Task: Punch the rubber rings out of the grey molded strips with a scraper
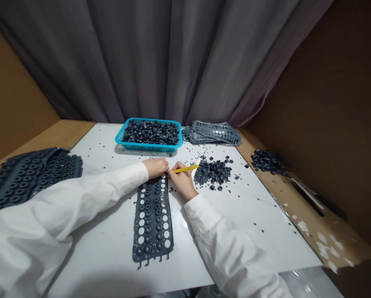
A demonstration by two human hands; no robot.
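One slim, yellow, pen-shaped tool point(187, 169) is sitting in my right grip point(183, 181), whose fingers are wrapping it narrowly near the far end of a long, dark grey, rubbery sheet point(153, 223). My left grip point(156, 167) is resting over that same end, its fingers curling close together; I cannot tell whether they are pinching anything. The sheet is lying lengthwise before me on a white-topped desk point(244, 231), its inner columns bearing raised rings, its outer ones mostly showing round holes. Just right of my right grip, a heap of small dark pieces point(214, 171) is lying loose. Farther off, a turquoise plastic basket point(148, 147) is holding many dark bits, with a stack of perforated grey sheets point(218, 134) lying beside it. To my left, a pile of dark ringed sheets point(33, 174) is lying.
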